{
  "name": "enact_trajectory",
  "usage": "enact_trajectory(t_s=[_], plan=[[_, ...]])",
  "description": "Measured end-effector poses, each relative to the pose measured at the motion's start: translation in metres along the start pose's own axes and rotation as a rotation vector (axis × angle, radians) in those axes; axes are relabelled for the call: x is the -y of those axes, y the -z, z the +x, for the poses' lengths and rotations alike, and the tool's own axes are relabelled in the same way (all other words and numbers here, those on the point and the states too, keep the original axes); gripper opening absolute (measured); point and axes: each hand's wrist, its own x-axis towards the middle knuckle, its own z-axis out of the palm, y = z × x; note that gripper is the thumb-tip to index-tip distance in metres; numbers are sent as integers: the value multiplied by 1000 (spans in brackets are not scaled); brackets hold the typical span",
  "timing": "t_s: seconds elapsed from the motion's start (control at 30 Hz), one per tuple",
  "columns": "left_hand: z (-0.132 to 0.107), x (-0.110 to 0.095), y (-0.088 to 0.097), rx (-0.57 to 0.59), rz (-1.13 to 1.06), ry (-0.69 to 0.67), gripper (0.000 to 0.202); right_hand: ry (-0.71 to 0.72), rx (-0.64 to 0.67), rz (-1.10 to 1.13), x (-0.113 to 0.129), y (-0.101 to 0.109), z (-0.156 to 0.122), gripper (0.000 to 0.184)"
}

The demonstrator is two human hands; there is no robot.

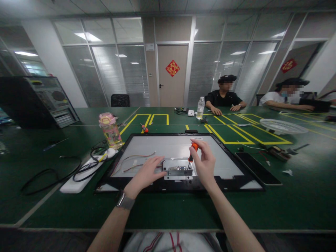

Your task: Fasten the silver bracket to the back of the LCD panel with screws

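A flat display panel [223, 157] with a black frame lies back side up on the green table. On its near middle part sits a small metal bracket [178, 177] with a board inside. My right hand [206, 161] grips an orange and black screwdriver [193, 148], tilted with its tip down at the bracket's right end. Whether the tip sits in a screw is too small to tell. My left hand [149, 171] rests against the bracket's left side, fingers stretched out and thumb at its near edge. Thin cables [136, 159] run across the panel to the left.
Left of the panel are a white power strip [76, 180] with black cable, a pink-lidded bottle [111, 131] and a computer case [39, 101]. A black phone [258, 168] lies close on the right. Beyond stands a water bottle [200, 108]; two co-workers sit across the table.
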Motion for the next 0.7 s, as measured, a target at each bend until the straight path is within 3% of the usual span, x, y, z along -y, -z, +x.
enact_trajectory(t_s=[0.17, 0.37, 0.57, 0.7], plan=[[0, 1, 0, -9, -5, -8, 62, -100, 31, 103, 1, 1, -1, 26], [1, 1, 0, -7, -7, 2, 61, 17, -31, -55, 2, -1, 1, 19], [0, 2, -1, -13, 1, -13, 61, -71, 40, 66, 0, 1, -1, 27], [0, 0, 1, -2, 5, -5, 62, -8, -3, -29, 1, -1, 1, 21]])
